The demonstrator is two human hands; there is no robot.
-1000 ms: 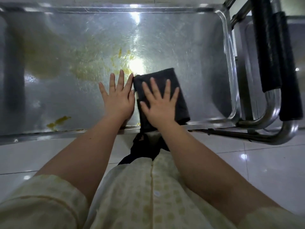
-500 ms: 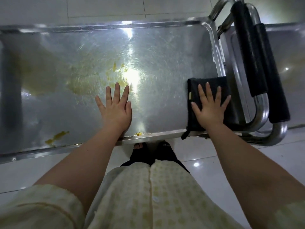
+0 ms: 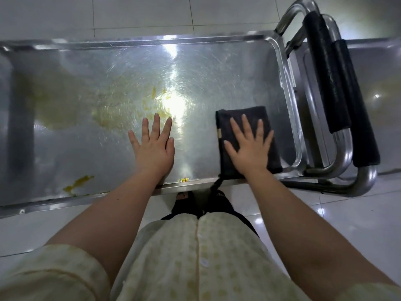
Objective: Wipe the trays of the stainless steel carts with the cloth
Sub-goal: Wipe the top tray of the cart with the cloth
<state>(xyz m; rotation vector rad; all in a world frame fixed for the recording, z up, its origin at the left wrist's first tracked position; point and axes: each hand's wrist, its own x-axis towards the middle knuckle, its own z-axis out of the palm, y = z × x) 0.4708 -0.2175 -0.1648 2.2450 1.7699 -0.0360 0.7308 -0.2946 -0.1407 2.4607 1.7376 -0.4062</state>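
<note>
A stainless steel cart tray [image 3: 227, 68] stretches across the view in front of me. Yellow smears [image 3: 121, 109] cover its middle and left, and a yellow blob [image 3: 78, 183] lies near the front rim. A folded dark cloth [image 3: 243, 118] lies flat on the right part of the tray. My right hand [image 3: 249, 144] presses on the cloth with straight, spread fingers. Flat on the bare steel, my left hand [image 3: 154, 144] rests just right of the smears with its fingers straight.
The cart's tubular handles with black foam grips [image 3: 334, 83] stand at the tray's right end. A second steel cart tray [image 3: 373, 88] lies beyond them on the right. White tiled floor [image 3: 325, 213] surrounds the carts, and my feet show under the front rim.
My right hand slid the cloth from the tray's middle to its right end, then a little back left. My left hand stayed flat in place. The view shifted, showing more of the handles.
</note>
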